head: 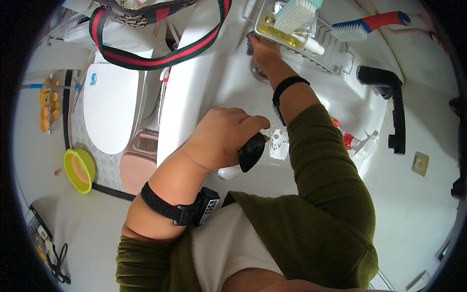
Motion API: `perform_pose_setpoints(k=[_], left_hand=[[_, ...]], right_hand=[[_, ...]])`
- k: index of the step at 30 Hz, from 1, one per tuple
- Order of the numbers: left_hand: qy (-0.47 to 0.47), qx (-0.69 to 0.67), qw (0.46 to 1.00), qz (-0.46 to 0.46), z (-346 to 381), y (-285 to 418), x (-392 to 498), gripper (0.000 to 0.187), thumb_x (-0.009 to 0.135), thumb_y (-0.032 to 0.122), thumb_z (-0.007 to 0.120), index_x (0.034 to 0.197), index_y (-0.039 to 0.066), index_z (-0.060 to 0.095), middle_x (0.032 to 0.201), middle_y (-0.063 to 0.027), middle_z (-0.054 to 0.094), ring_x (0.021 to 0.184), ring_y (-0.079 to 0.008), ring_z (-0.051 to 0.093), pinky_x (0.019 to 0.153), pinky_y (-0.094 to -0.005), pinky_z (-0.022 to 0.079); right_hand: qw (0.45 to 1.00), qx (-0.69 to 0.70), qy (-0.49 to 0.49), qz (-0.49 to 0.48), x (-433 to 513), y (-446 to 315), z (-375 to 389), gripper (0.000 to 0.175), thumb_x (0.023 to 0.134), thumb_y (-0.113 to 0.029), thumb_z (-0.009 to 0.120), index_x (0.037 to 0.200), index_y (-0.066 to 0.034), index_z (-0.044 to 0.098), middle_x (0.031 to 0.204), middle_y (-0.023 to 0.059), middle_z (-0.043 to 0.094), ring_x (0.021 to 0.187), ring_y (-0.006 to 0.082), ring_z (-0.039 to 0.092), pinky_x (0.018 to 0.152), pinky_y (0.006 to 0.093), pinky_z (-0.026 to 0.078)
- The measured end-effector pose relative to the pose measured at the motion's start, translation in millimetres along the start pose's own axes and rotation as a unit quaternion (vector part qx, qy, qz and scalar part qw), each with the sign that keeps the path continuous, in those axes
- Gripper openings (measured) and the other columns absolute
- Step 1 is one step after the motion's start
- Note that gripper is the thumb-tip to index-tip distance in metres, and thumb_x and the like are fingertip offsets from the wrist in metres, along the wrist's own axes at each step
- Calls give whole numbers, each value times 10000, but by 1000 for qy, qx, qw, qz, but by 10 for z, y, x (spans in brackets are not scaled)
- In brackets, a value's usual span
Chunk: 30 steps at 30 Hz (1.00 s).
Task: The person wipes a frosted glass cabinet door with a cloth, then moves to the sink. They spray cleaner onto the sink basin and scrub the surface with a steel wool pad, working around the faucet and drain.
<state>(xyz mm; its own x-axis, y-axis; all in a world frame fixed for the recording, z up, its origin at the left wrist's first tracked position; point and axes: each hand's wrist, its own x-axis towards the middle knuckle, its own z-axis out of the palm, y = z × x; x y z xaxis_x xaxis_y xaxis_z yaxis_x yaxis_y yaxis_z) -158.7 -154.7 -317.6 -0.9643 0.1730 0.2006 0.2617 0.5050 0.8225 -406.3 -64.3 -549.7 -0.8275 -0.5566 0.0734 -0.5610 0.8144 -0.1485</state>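
Inside the white bathtub (237, 84), my left hand (222, 138) is closed around a smooth black object (252, 151). Only its rounded end shows, so I cannot tell exactly what it is. My right hand (265, 51) reaches to the far part of the tub, beside the metal drain (259, 73). Its fingers press a dark grey cloth or scrubbing pad (249, 46) to the tub surface, and a wire rack partly covers them. Wet, bubbly patches (279, 144) shine on the tub floor between my arms.
A wire rack (337, 67) holds a bottle of yellow liquid (279, 31) and a scrub brush (297, 16). Another brush (368, 27) with a red-blue handle lies beside it. A black tap (396, 106) juts from the right. A striped strap (157, 64) hangs over the left rim; a spray bottle (359, 144) is right.
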Motion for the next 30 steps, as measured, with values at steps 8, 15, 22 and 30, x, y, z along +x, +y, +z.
perform_pose_setpoints(k=[8, 15, 22, 30], left_hand=[[7, -10, 1000, 13, 49, -57, -33, 217, 700, 137, 701, 875, 96, 579, 687, -73, 583, 625, -276, 575, 545, -355, 453], [25, -15, 1000, 4, 30, -15, -21, 216, 710, 121, 691, 884, 99, 564, 665, -65, 578, 629, -272, 577, 552, -358, 454], [22, 2, 1000, 18, 19, -66, -49, 215, 725, 152, 680, 893, 106, 555, 650, -70, 565, 610, -290, 568, 536, -371, 445], [24, -1, 1000, 8, 20, -57, -47, 203, 728, 160, 678, 888, 104, 566, 659, -73, 576, 620, -293, 573, 551, -373, 452]], right_hand=[[995, -66, -64, -28, 83, -180, 31, 359, 879, -126, 366, 1236, -118, 400, 1288, 86, 423, 1188, 323, 406, 979, 430, 353], [932, -283, -225, 21, -336, 449, -602, 403, 887, -148, 337, 1281, -65, 359, 1349, 132, 367, 1251, 287, 345, 1027, 410, 280], [906, -259, -251, 223, -358, 373, -760, 481, 876, -201, 390, 1322, -35, 318, 1381, 118, 336, 1267, 276, 319, 970, 403, 324], [903, -133, -344, 218, -204, 448, -855, 548, 846, -217, 474, 1340, -59, 301, 1378, 126, 348, 1269, 303, 330, 1006, 408, 322]])
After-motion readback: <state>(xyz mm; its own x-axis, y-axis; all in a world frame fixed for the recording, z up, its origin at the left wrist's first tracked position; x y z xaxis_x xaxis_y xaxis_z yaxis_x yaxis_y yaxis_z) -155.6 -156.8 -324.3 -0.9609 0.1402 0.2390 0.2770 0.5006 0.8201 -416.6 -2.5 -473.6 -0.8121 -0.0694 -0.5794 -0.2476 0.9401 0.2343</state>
